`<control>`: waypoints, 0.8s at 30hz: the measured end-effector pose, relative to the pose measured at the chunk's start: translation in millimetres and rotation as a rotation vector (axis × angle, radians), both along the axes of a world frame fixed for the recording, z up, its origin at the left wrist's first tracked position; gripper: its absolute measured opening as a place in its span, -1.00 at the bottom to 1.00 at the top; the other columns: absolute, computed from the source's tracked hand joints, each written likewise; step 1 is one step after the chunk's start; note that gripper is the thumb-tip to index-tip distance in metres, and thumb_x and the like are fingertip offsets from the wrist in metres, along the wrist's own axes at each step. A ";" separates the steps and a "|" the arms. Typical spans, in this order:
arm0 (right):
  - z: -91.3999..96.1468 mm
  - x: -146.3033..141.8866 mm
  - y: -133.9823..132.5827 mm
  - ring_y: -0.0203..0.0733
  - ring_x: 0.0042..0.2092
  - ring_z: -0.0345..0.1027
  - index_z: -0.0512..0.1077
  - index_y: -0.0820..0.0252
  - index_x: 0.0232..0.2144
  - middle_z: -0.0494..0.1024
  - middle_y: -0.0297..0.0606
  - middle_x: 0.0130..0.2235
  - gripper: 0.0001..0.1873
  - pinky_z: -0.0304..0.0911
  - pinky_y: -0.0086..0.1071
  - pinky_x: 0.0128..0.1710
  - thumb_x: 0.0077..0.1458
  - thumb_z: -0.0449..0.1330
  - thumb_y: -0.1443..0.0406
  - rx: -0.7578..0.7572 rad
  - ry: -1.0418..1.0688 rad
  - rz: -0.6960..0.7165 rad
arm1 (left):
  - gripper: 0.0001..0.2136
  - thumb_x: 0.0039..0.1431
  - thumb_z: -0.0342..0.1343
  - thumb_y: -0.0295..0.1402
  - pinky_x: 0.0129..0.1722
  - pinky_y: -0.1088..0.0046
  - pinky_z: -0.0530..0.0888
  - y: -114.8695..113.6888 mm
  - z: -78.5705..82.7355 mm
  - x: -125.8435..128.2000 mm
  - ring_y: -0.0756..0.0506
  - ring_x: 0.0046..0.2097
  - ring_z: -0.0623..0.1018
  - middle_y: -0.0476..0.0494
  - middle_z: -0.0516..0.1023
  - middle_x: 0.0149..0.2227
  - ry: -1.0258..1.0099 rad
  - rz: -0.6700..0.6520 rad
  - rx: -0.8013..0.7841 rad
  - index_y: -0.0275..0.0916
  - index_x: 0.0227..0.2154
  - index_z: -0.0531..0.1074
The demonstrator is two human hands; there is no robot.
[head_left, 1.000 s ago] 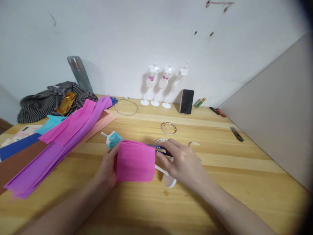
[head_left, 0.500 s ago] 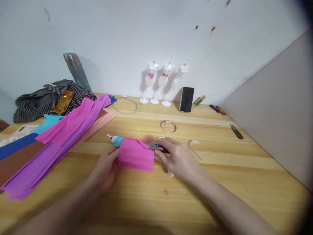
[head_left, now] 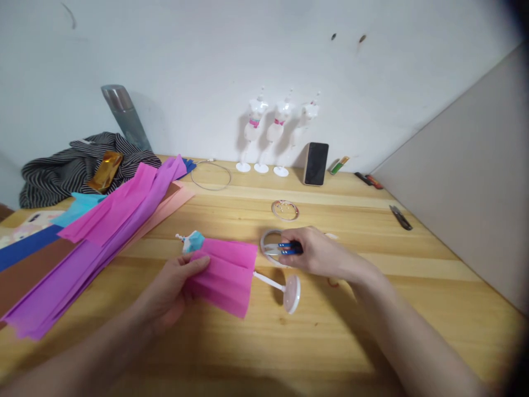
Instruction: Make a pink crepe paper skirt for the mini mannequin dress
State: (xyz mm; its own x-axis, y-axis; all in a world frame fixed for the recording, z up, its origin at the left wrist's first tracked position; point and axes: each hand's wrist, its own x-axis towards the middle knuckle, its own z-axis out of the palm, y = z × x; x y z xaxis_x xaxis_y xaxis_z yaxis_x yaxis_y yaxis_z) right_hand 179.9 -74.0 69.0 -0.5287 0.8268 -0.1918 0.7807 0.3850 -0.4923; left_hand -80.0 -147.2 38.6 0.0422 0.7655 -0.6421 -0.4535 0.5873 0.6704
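Observation:
My left hand (head_left: 182, 284) grips a small white dress-form mannequin (head_left: 270, 281) lying on its side, thumb pressed on its pink crepe-paper skirt (head_left: 227, 275). Light blue paper (head_left: 194, 241) wraps its upper body, and its round white base points right. In my right hand (head_left: 318, 251) are thread snips (head_left: 285, 249) with blue handles, blades pointing left, apart from the skirt. Under the snips lies a roll of white tape (head_left: 264, 242), partly hidden by them and the hand.
Strips of coloured crepe paper (head_left: 91, 259) cover the left side, before a striped cloth (head_left: 53, 171) and a bottle (head_left: 128, 118). Three mannequins (head_left: 276, 127) stand at the wall beside a phone (head_left: 316, 164). A ring-shaped dish of beads (head_left: 285, 209) and a craft knife (head_left: 400, 218) lie farther right.
The snips have moved right, away from the pink paper. My left hand has tilted the mannequin, so its stem and base now show, and its thumb now lies over the skirt.

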 end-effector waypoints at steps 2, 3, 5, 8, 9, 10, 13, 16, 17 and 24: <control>2.0 1.1 -0.4 -0.39 -0.52 0.12 0.36 0.22 -0.54 0.34 -0.45 -0.56 -0.96 -0.06 -0.51 -0.53 -0.10 0.16 0.40 -0.051 -0.010 0.094 | -0.71 -0.27 0.41 -0.38 -0.56 0.59 0.36 7.5 9.2 -1.9 0.03 -0.52 0.45 -0.09 0.53 -0.50 0.005 0.023 0.011 -0.37 -0.43 0.53; 2.5 -0.4 -2.1 -0.40 -0.53 0.11 0.34 0.22 -0.57 0.33 -0.45 -0.57 -0.93 -0.07 -0.50 -0.53 -0.12 0.17 0.43 -0.073 -0.027 0.145 | -0.73 -0.26 0.41 -0.38 -0.58 0.61 0.33 11.6 13.7 -3.0 0.04 -0.53 0.44 -0.07 0.52 -0.52 0.013 0.023 0.027 -0.36 -0.44 0.53; 2.6 -5.9 -7.4 -0.41 -0.54 0.08 0.33 0.22 -0.62 0.33 -0.46 -0.59 -0.88 -0.09 -0.49 -0.53 -0.14 0.18 0.46 -0.090 -0.066 0.235 | -0.79 -0.24 0.39 -0.40 -0.61 0.63 0.29 19.6 21.7 -5.8 0.06 -0.56 0.41 -0.01 0.47 -0.57 0.030 0.021 0.061 -0.34 -0.51 0.50; 0.1 -14.0 -14.9 -0.40 -0.54 0.09 0.39 0.20 -0.58 0.34 -0.46 -0.58 -0.88 -0.12 -0.47 -0.53 -0.15 0.20 0.49 -0.017 -0.103 0.280 | -0.83 -0.17 0.35 -0.41 -0.62 0.60 0.31 31.8 29.5 -9.8 0.05 -0.58 0.40 -0.02 0.45 -0.59 0.073 -0.011 0.123 -0.34 -0.57 0.45; -1.2 -15.7 -16.4 -0.40 -0.54 0.09 0.41 0.19 -0.57 0.33 -0.46 -0.58 -0.88 -0.13 -0.46 -0.54 -0.15 0.21 0.48 0.012 -0.116 0.274 | -0.85 -0.15 0.33 -0.42 -0.61 0.58 0.34 36.0 31.1 -10.6 0.04 -0.58 0.41 -0.03 0.46 -0.58 0.086 -0.018 0.137 -0.34 -0.56 0.45; -2.4 -16.8 -17.4 -0.40 -0.55 0.09 0.42 0.18 -0.57 0.33 -0.45 -0.59 -0.90 -0.14 -0.46 -0.54 -0.14 0.22 0.46 0.033 -0.132 0.264 | -0.86 -0.13 0.31 -0.43 -0.60 0.56 0.36 40.3 32.3 -10.9 0.03 -0.58 0.41 -0.03 0.46 -0.59 0.095 -0.021 0.155 -0.34 -0.55 0.45; -5.0 -18.5 -18.0 -0.38 -0.57 0.08 0.44 0.19 -0.61 0.32 -0.42 -0.63 -0.87 -0.15 -0.44 -0.56 -0.06 0.23 0.39 0.053 -0.182 0.259 | -0.91 -0.09 0.26 -0.48 -0.57 0.54 0.41 52.2 34.4 -9.1 0.02 -0.58 0.43 -0.05 0.46 -0.60 0.116 -0.036 0.188 -0.34 -0.56 0.44; -5.7 -19.9 -18.0 -0.37 -0.58 0.12 0.50 0.18 -0.60 0.35 -0.39 -0.64 -0.85 -0.14 -0.44 -0.56 -0.05 0.19 0.41 0.031 -0.192 0.292 | -0.91 -0.08 0.23 -0.50 -0.59 0.53 0.42 61.0 35.2 -5.7 0.01 -0.59 0.43 -0.07 0.45 -0.61 0.142 -0.042 0.188 -0.35 -0.57 0.43; -5.5 -20.4 -18.3 -0.36 -0.57 0.15 0.52 0.17 -0.58 0.37 -0.38 -0.63 -0.84 -0.14 -0.44 -0.57 -0.06 0.19 0.43 0.018 -0.188 0.306 | -0.91 -0.09 0.24 -0.49 -0.60 0.53 0.42 63.0 35.4 -4.7 0.01 -0.59 0.43 -0.07 0.45 -0.61 0.144 -0.047 0.186 -0.35 -0.57 0.43; 2.4 -24.0 -26.0 -0.27 -0.52 0.28 0.55 0.19 -0.54 0.46 -0.28 -0.59 -0.77 -0.15 -0.41 -0.57 -0.17 0.16 0.54 0.104 -0.371 0.308 | -0.92 -0.13 0.26 -0.53 -0.61 0.50 0.41 63.2 39.2 -3.7 -0.02 -0.58 0.42 -0.10 0.46 -0.61 0.146 0.010 0.159 -0.33 -0.55 0.45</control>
State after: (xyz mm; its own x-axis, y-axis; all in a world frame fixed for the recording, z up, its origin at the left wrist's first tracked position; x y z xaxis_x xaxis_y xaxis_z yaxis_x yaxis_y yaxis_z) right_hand 155.9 -100.0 71.5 -0.6632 0.6676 -0.3382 0.7383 0.6576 -0.1497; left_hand -83.7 -83.9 77.8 -0.0505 0.8573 -0.5123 -0.3495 0.4654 0.8132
